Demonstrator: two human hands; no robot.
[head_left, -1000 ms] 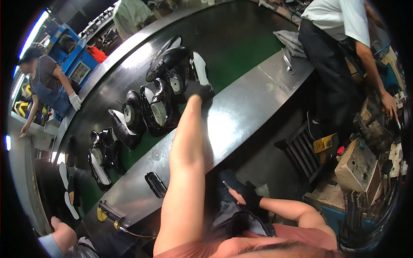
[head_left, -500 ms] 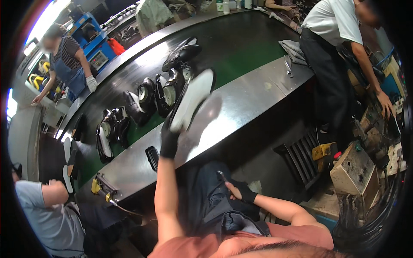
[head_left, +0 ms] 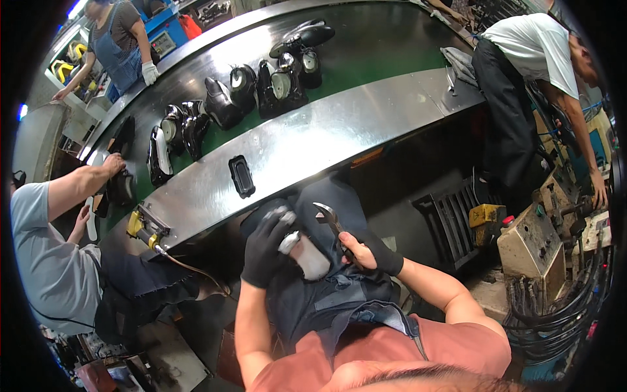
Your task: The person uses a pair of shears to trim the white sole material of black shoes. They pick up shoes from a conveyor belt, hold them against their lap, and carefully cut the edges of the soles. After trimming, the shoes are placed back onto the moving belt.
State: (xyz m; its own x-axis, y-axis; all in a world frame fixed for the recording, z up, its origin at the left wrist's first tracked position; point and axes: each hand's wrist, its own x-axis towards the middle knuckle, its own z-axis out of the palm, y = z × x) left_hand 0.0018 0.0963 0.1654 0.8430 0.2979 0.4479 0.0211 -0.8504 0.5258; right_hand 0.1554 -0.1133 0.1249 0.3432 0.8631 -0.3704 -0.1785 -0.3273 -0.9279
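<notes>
Over my lap, my left hand [head_left: 269, 245] in a black glove with pale fingertips is closed round a shoe [head_left: 311, 260]. The shoe's pale underside faces up at one end, and the glove hides most of the rest. To the right of it, my right hand [head_left: 367, 252], in a dark glove with bare thumb and fingertips, grips a metal hand tool [head_left: 332, 217]. The tool has a curved, claw-like head pointing up and left, close to the shoe but apart from it. Its exact kind is unclear.
Ahead runs a steel-edged bench [head_left: 333, 124] with a dark green belt. Several black shoes [head_left: 222, 104] stand along it. A black oblong tray [head_left: 241, 176] lies on the steel edge, left of a yellow tool [head_left: 137, 225]. Co-workers are left and right; a control box [head_left: 532, 242] stands right.
My left hand has drawn the shoe from above the bench back to my lap. My right hand has raised the tool beside it. The left co-worker now reaches to the belt.
</notes>
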